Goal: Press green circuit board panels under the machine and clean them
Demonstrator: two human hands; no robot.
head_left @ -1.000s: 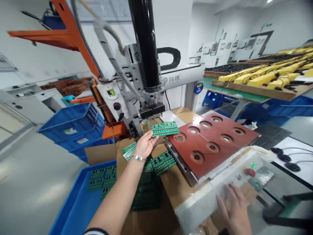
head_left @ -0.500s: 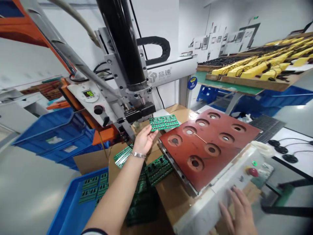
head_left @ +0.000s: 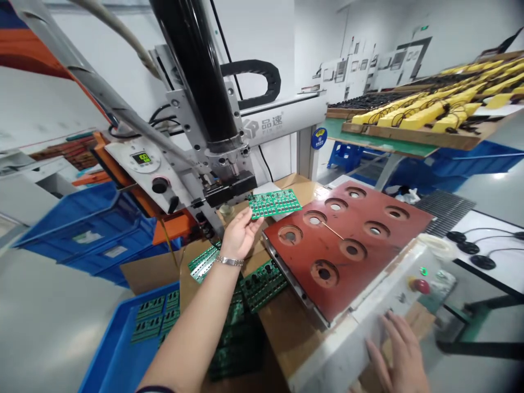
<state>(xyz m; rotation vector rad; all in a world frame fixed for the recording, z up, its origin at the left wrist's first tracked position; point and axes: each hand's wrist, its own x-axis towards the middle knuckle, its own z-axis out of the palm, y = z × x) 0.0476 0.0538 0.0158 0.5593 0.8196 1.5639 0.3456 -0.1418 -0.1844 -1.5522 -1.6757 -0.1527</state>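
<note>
A green circuit board (head_left: 276,203) is pinched at its left end by my left hand (head_left: 241,232), which wears a metal band at the wrist. The board is held up just right of the machine's head (head_left: 229,185), close to the far left edge of the red plate (head_left: 347,240) with round recesses. Fingers stretched out and slightly apart, my right hand (head_left: 399,352) rests on or near the white control panel (head_left: 356,338), below the red button (head_left: 421,285). Nothing shows in that hand. Darker circuit boards (head_left: 264,284) lie beneath my left forearm.
A blue tray (head_left: 108,338) with several boards sits lower left, below stacked blue bins (head_left: 82,218). The controller box (head_left: 141,164) has a lit display. At the right, yellow parts (head_left: 409,112) fill wooden trays on a green table, and black discs with cords (head_left: 469,247) lie nearer.
The whole view has shifted slightly to the left. Against the machine, the circuit board and both hands look almost unchanged.
</note>
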